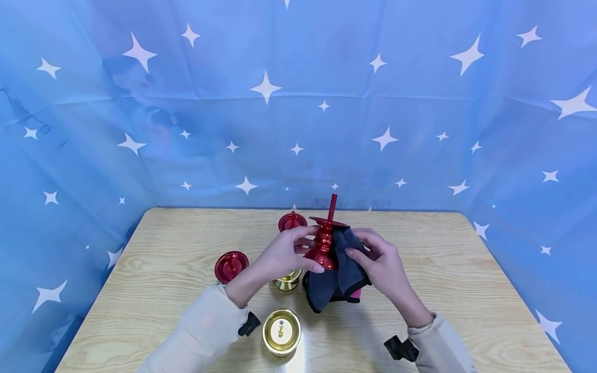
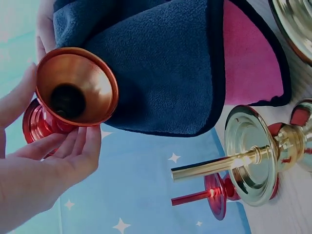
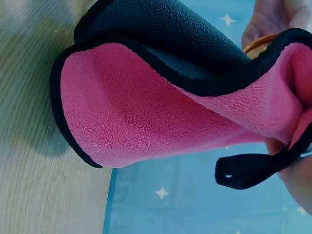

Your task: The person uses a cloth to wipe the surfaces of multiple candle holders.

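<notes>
My left hand [image 1: 282,254] grips a shiny red candlestick [image 1: 323,253] by its waist and base, with thumb and fingers round it. Raised over the table, the candlestick has its thin rod pointing up, and its hollow, copper-coloured underside [image 2: 85,73] faces the left wrist view. A plush cloth [image 1: 349,264], dark blue-grey on one side and pink on the other with black edging, is pinched in my right hand [image 1: 384,261]. The cloth lies against the candlestick's right side and drapes below it. In the right wrist view the pink face [image 3: 122,107] covers most of the candlestick.
A gold candlestick [image 1: 282,334] stands near the front, and another gold one [image 1: 286,285] is partly hidden behind my left hand. Red candlesticks stand at the left [image 1: 231,267] and at the back [image 1: 292,221]. A blue star-patterned curtain [image 1: 298,119] hangs behind the wooden table [image 1: 443,269].
</notes>
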`<state>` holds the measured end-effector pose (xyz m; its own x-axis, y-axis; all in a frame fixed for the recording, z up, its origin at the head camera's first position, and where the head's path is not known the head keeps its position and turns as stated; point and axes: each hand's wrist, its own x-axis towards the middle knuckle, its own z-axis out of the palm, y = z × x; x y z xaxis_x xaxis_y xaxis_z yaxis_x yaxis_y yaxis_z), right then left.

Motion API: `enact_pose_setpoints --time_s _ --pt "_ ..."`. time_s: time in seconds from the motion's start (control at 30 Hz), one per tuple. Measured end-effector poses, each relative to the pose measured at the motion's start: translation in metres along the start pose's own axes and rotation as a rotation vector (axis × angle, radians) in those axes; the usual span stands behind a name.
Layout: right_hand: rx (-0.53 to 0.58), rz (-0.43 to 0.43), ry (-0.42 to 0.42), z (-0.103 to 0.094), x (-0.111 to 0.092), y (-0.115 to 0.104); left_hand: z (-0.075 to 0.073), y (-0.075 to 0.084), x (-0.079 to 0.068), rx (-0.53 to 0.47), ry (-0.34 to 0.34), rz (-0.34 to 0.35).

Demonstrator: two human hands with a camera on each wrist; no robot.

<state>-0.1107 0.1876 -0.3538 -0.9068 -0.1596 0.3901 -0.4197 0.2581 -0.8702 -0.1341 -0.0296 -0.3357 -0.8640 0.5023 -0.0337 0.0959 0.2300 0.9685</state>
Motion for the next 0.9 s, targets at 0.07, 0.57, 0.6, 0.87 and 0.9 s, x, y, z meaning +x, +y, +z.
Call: enact_pose_setpoints --time_s 0.07,0.57,0.6,0.87,0.9 --pt "-0.004 -0.012 -0.001 0.0 0.0 0.0 0.0 0.0 0.0 -0.004 0.003 0.008" --pt "0.045 -0.07 -0.001 0.004 0.0 0.013 -0.003 0.003 0.0 -0.139 -0.016 -0.04" --pt "0.042 -0.078 0.006 0.004 0.001 0.012 -0.002 0.004 0.0 -0.122 -0.012 -0.045" --pt "-0.247 -0.391 0.004 0.006 0.006 -0.009 0.005 0.005 0.003 0.051 0.023 -0.045" --pt "-0.288 -0.429 0.001 0.006 0.005 -0.011 0.005 0.005 0.003 0.058 0.021 -0.05"
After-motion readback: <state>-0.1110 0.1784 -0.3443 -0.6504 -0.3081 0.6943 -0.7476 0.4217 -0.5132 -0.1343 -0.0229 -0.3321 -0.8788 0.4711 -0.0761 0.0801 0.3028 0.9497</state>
